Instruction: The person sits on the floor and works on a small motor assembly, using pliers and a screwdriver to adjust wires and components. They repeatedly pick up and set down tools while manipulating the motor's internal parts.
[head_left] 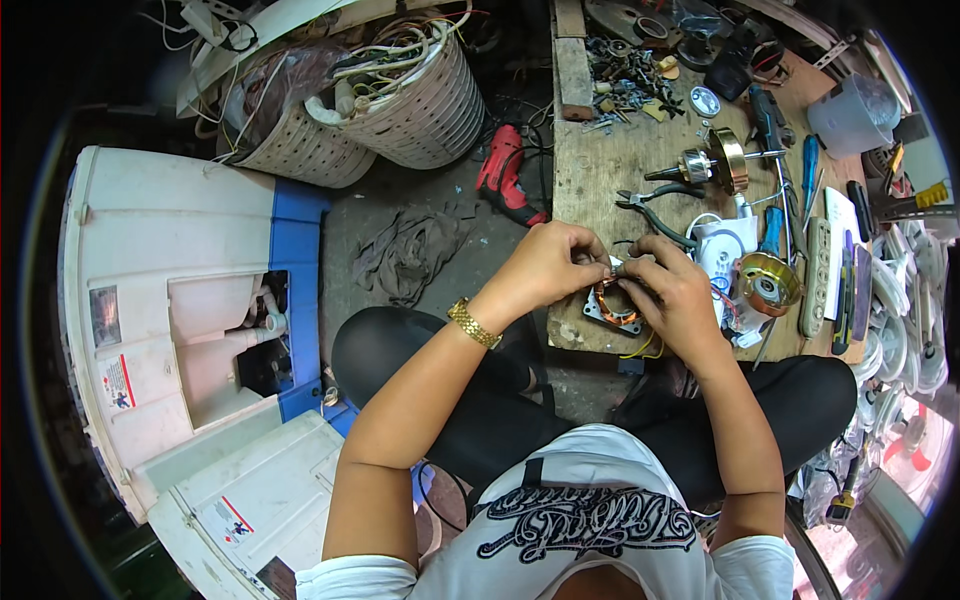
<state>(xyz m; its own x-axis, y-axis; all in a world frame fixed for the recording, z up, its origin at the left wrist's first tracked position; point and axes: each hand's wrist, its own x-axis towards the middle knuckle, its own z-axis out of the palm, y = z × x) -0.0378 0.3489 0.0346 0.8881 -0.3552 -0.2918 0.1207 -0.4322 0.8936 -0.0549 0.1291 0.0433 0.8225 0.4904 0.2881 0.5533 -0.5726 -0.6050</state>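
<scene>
A motor stator with copper windings (612, 312) sits at the near left corner of the wooden bench (590, 190). Over its far side my left hand (562, 262) pinches finger and thumb together. My right hand (672, 292) curls in from the other side, its fingertips meeting the left ones. Whatever small piece lies between the fingers is too hidden to name. Yellow wires (648, 346) hang from the stator's near side. Beyond my right hand lie cutting pliers (662, 208) with dark handles, a rotor on a shaft with a gold cover (728, 160), and a gold round motor housing (768, 285).
Loose screws (630, 80) crowd the bench's far end. Screwdrivers (809, 170) and a power strip (816, 270) line its right side. A red power tool (508, 175) and a grey cloth (410, 250) lie on the floor. Wire-filled baskets (420, 110) and a white-blue machine (130, 250) stand left.
</scene>
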